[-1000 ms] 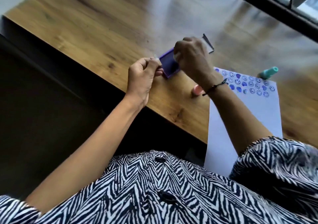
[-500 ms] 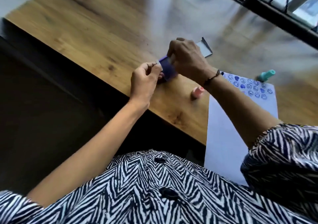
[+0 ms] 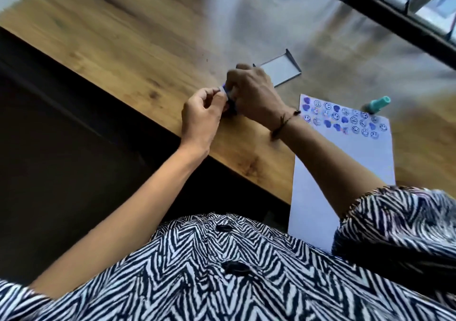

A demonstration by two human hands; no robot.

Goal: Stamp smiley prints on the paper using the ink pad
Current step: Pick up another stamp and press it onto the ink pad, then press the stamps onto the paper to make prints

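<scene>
The purple ink pad (image 3: 229, 101) lies near the table's front edge, almost wholly covered by both hands. My left hand (image 3: 201, 116) pinches its left edge. My right hand (image 3: 254, 92) is closed over the pad from above, fingers curled around a small stamp that is nearly hidden. The white paper (image 3: 345, 162) lies to the right and hangs over the table edge. Rows of blue smiley prints and blue blots (image 3: 345, 121) fill its far end.
The ink pad's open lid (image 3: 281, 71) lies just behind my right hand. A teal stamp (image 3: 376, 103) lies at the paper's far right corner. The wooden table (image 3: 148, 37) stretches far left. A dark window frame (image 3: 394, 12) runs along the back.
The view has shifted and the hands have closed in over the ink pad, hiding most of it. The pink stamp by my right wrist is now out of sight.
</scene>
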